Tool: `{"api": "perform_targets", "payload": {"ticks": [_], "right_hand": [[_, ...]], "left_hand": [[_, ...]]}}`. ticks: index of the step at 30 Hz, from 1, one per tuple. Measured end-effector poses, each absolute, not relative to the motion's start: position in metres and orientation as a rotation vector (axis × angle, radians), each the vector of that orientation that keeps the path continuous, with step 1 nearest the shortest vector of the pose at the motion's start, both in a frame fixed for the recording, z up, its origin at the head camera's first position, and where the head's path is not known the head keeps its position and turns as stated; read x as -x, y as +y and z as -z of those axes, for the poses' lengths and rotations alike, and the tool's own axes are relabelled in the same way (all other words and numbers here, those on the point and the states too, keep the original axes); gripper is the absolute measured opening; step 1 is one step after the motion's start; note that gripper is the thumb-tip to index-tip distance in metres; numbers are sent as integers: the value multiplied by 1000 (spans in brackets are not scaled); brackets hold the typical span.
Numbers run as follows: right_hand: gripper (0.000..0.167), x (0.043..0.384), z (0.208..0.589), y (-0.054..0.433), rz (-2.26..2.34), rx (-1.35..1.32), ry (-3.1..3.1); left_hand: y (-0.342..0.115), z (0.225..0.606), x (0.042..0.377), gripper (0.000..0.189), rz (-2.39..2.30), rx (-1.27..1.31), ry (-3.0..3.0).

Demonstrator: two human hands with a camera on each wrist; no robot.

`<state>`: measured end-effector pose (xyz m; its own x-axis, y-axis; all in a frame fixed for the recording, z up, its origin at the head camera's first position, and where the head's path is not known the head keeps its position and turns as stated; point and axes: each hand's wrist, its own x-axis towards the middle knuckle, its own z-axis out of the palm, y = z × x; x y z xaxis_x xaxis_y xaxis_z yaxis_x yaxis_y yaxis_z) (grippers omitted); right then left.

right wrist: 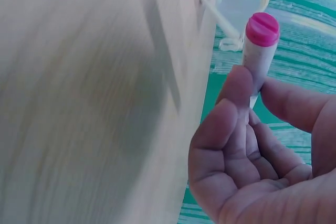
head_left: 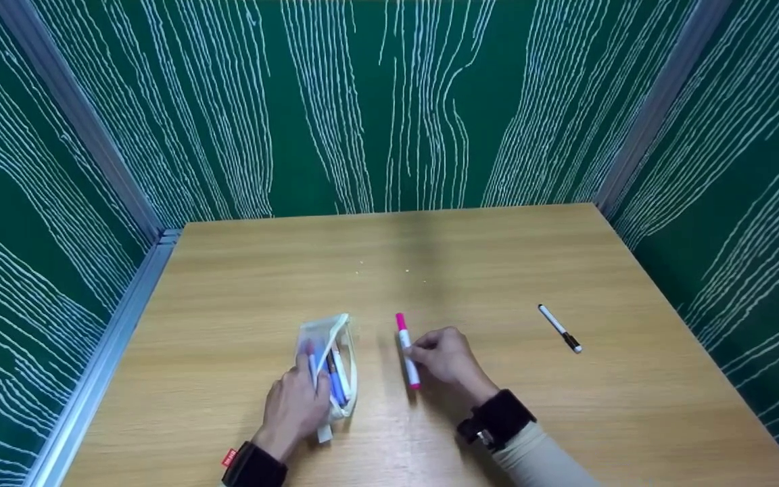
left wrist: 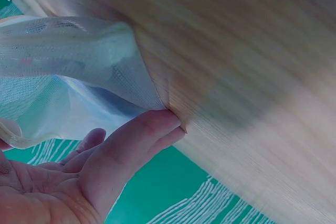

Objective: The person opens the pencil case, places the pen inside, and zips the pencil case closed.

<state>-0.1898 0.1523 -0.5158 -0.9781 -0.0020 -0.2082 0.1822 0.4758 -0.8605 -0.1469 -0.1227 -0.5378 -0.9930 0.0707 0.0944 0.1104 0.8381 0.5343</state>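
Between the thumb and fingers of my right hand (head_left: 449,358) is a pink-capped white marker (head_left: 405,352), pinched near its middle. Its pink end (right wrist: 262,29) points up past the fingertips in the right wrist view. To the left, my left hand (head_left: 295,402) grips a translucent mesh pencil pouch (head_left: 315,331), thumb by the zipper opening and fingers along the far side. Blue and white markers (head_left: 335,382) show inside the open mouth. In the left wrist view the fingers lie against the mesh (left wrist: 105,51) close to the tabletop.
A white marker with a black cap (head_left: 560,328) lies on the wooden table (head_left: 484,270) at the right. Several tiny white specks (head_left: 407,271) dot the table's middle. Green walls with white lines (head_left: 430,101) enclose the back and sides, with metal posts (head_left: 660,101) at the corners.
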Motion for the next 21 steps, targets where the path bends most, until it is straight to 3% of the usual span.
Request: {"api": "perform_targets", "payload": {"ticks": [21], "right_hand": [[12, 186, 523, 93, 1579, 4, 2448]], "left_hand": [[-122, 536, 147, 67, 900, 116, -2956]]}}
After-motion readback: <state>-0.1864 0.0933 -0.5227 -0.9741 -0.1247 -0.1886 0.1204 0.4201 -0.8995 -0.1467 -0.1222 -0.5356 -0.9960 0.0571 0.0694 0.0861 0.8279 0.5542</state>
